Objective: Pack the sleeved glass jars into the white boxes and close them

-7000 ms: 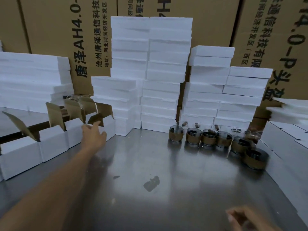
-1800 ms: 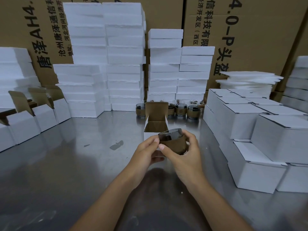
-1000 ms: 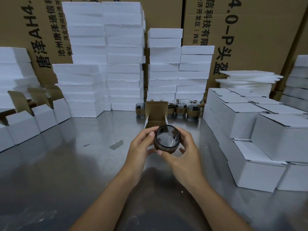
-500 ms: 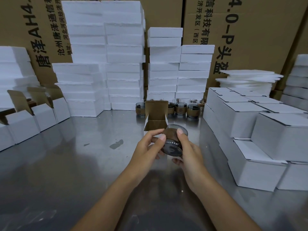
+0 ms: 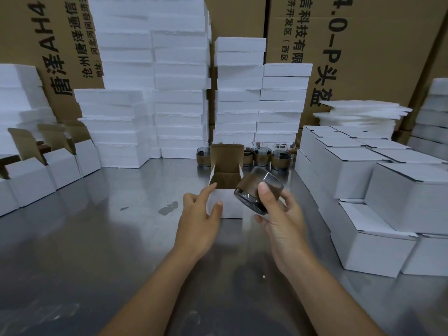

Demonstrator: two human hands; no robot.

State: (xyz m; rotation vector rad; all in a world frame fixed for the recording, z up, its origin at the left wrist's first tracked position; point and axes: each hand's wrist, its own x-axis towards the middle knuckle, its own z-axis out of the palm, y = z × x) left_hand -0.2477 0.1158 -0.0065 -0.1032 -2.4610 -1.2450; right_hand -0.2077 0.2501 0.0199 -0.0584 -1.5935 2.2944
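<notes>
A jar (image 5: 258, 190) of smoky grey glass, with a brown sleeve around its middle, is being held tilted by the right hand (image 5: 283, 221), with the thick base turned toward the camera. The thumb is being pressed on the sleeve, and the other fingers are being curled behind the glass. The jar is being kept in the air, just above the front right corner of an open box (image 5: 225, 207). This box is standing near the middle of the tabletop (image 5: 97, 238), with its brown lid raised. The left hand (image 5: 198, 221) is being laid against the front left corner of the box, fingers nearly straight and gripping nothing.

The mouth of the jar is being turned away and cannot be seen. A row of jars (image 5: 261, 156) near the far edge is being partly hidden by the lid. The print on the cartons (image 5: 375, 44) is being cut off by the frame.

The tabletop is of dull metal. Closed boxes (image 5: 363, 175) are being kept stacked along the right edge, empty boxes (image 5: 63, 166) with raised lids along the left edge, and foam stacks (image 5: 179, 93) along the far edge.
</notes>
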